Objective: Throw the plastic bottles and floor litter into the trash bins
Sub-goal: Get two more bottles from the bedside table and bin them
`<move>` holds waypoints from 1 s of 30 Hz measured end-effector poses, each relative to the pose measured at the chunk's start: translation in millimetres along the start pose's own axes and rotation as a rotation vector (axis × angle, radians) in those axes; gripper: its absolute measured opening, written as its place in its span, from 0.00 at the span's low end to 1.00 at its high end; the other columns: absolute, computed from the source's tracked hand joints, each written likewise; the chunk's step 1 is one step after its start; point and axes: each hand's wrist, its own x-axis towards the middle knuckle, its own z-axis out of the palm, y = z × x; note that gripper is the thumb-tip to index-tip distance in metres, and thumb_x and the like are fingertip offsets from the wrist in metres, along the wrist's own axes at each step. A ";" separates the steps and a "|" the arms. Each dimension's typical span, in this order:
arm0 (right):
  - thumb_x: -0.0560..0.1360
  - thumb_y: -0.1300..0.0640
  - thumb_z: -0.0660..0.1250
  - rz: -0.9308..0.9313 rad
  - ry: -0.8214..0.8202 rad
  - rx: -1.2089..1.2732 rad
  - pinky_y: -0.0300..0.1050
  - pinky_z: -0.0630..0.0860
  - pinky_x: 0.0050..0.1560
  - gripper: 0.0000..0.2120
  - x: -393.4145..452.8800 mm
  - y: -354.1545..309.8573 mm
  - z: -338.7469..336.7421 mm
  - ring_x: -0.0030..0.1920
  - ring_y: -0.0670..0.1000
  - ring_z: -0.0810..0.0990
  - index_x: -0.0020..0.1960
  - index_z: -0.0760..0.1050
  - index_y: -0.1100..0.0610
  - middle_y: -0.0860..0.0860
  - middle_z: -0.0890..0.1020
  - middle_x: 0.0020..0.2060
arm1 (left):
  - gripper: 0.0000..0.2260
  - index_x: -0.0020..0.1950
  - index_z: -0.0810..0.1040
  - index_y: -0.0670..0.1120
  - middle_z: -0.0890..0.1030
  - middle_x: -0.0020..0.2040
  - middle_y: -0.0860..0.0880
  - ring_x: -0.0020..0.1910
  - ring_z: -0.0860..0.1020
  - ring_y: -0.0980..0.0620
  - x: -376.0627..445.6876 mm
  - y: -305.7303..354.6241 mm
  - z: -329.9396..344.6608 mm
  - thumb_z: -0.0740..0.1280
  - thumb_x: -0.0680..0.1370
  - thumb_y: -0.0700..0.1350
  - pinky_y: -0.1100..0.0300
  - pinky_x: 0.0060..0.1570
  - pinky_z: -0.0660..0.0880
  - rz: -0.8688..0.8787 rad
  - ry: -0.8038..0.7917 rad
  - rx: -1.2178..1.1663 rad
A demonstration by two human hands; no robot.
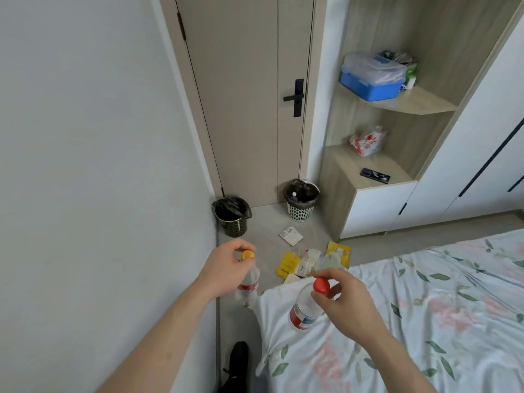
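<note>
I can read no text from here. The red-and-white labels on the yellow-capped bottle and the red-capped bottle are blurred, and the dark print on the yellow packets is too small.

A narrow strip of floor runs between the wall on the left and the bed on the right, leading to two bins: a dark bin against the wall and a white bin beside the cabinet. Litter lies across the right half of the strip just beside the bed corner, with a white packet between it and the bins. The left half, along the wall to the dark bin, is bare.
</note>
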 end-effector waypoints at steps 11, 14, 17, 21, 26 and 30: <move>0.72 0.57 0.77 0.233 0.262 0.000 0.35 0.75 0.40 0.16 154.8 -0.4 14.9 0.44 0.40 0.81 0.51 0.79 0.38 0.38 0.82 0.49 | 0.06 0.51 0.81 0.57 0.77 0.36 0.60 0.27 0.74 0.63 240.5 35.7 -3.5 0.69 0.75 0.47 0.63 0.32 0.70 0.196 -0.277 0.121; 0.72 0.56 0.77 0.278 0.329 0.012 0.37 0.77 0.40 0.15 181.4 -9.5 11.9 0.44 0.39 0.81 0.52 0.80 0.39 0.39 0.83 0.49 | 0.06 0.50 0.80 0.56 0.77 0.35 0.61 0.27 0.71 0.63 285.8 50.2 -7.6 0.70 0.75 0.47 0.65 0.32 0.67 0.244 -0.331 0.128; 0.72 0.56 0.77 0.307 0.374 0.004 0.37 0.76 0.41 0.15 196.3 -15.4 3.1 0.45 0.39 0.82 0.52 0.80 0.39 0.38 0.83 0.49 | 0.07 0.50 0.80 0.56 0.77 0.35 0.60 0.31 0.72 0.62 314.8 60.0 -6.6 0.71 0.74 0.46 0.65 0.34 0.67 0.278 -0.369 0.138; 0.72 0.57 0.78 0.331 0.414 -0.006 0.35 0.74 0.40 0.15 213.8 -8.2 -8.9 0.44 0.38 0.81 0.52 0.80 0.41 0.38 0.83 0.49 | 0.09 0.50 0.80 0.58 0.81 0.42 0.59 0.36 0.76 0.61 339.4 56.8 2.0 0.72 0.73 0.47 0.63 0.41 0.72 0.317 -0.405 0.180; 0.71 0.56 0.78 0.331 0.344 -0.050 0.33 0.74 0.39 0.14 257.2 -5.4 2.7 0.43 0.38 0.81 0.51 0.80 0.41 0.40 0.82 0.48 | 0.09 0.53 0.80 0.57 0.78 0.35 0.61 0.33 0.75 0.62 369.5 47.5 -12.7 0.72 0.75 0.46 0.65 0.38 0.70 0.323 -0.405 0.157; 0.71 0.55 0.78 0.316 0.300 -0.050 0.35 0.77 0.40 0.14 314.1 -15.6 12.7 0.42 0.40 0.82 0.51 0.81 0.40 0.37 0.83 0.46 | 0.08 0.53 0.80 0.55 0.77 0.29 0.66 0.27 0.74 0.65 419.3 33.4 -31.4 0.70 0.77 0.43 0.68 0.31 0.67 0.294 -0.391 0.152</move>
